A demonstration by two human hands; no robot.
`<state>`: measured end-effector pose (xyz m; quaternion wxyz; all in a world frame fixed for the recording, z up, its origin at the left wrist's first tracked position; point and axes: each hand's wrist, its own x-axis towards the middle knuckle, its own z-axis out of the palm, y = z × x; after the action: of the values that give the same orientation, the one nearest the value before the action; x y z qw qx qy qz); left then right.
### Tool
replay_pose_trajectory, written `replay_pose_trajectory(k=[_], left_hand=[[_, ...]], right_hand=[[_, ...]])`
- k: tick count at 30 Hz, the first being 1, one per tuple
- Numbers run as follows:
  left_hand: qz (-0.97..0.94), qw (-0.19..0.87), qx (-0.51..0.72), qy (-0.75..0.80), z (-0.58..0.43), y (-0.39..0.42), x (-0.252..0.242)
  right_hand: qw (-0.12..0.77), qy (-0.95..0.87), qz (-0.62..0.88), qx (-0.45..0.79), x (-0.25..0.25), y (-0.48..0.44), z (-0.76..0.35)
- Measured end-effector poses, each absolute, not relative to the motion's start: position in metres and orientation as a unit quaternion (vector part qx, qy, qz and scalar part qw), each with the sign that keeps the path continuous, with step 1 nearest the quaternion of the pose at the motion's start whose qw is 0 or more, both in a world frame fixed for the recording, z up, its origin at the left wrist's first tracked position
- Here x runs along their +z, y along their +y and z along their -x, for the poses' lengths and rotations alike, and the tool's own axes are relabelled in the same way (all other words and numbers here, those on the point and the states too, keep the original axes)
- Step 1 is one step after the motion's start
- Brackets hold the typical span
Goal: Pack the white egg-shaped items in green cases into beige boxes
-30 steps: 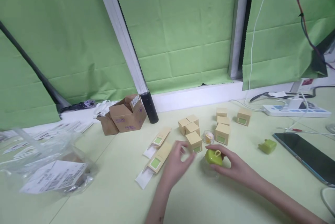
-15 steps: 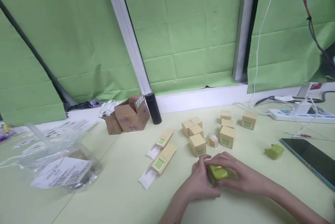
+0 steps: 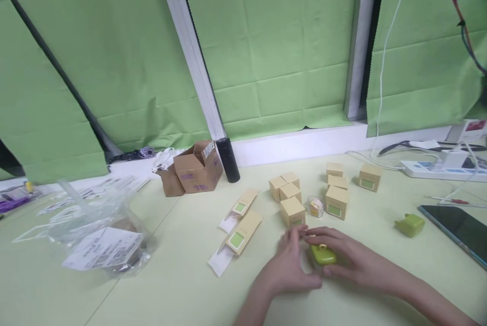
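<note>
The right hand (image 3: pixel 355 259) has a glossy, rounded green lid (image 3: pixel 322 256) in its grip, underside hidden; left hand (image 3: pixel 287 267) beside it, grip unclear.

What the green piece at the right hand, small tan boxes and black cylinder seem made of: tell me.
Green piece: probably glossy plastic, judging by its bright highlights; another shiny material is possible.
Small tan boxes: likely matte card, from flat, dull faces and crisp edges.
Black cylinder: dark, smooth-looking; metal or plastic, the picture leaves it open.
</note>
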<state>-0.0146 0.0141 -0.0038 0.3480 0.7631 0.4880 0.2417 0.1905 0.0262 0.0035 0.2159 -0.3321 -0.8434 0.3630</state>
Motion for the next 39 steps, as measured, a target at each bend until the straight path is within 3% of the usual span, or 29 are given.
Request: replay_pose_trajectory(k=[3, 5, 10, 16, 21, 28, 31, 39], left_hand=[[-0.747, 0.074, 0.260, 0.608, 0.035, 0.021, 0.015], [-0.697, -0.064, 0.203, 0.685, 0.054, 0.026, 0.021], [-0.655, -0.107, 0.071, 0.744, 0.083, 0.027, 0.022], [-0.728, -0.018, 0.173, 0.663, 0.048, 0.017, 0.039], [-0.719, 0.228, 0.254, 0.606, 0.020, 0.009, 0.035], [-0.658, 0.489, 0.349, 0.455, 0.001, 0.002, 0.020], [-0.638, 0.555, 0.328, 0.422, -0.001, 0.001, 0.018], [-0.603, 0.554, 0.371, 0.439, -0.007, 0.010, -0.001]], right_hand=[[0.194, -0.845, 0.346, 0.358, 0.002, 0.027, -0.190], [0.187, -0.845, 0.354, 0.355, 0.003, 0.027, -0.191], [0.213, -0.849, 0.371, 0.309, 0.009, 0.023, -0.192], [0.332, -0.758, 0.422, 0.370, 0.008, 0.025, -0.189], [0.390, -0.668, 0.451, 0.446, 0.001, 0.034, -0.186], [0.516, -0.517, 0.412, 0.544, 0.013, 0.027, -0.179], [0.519, -0.474, 0.412, 0.580, 0.015, 0.025, -0.181], [0.436, -0.583, 0.429, 0.535, 0.007, 0.034, -0.186]])
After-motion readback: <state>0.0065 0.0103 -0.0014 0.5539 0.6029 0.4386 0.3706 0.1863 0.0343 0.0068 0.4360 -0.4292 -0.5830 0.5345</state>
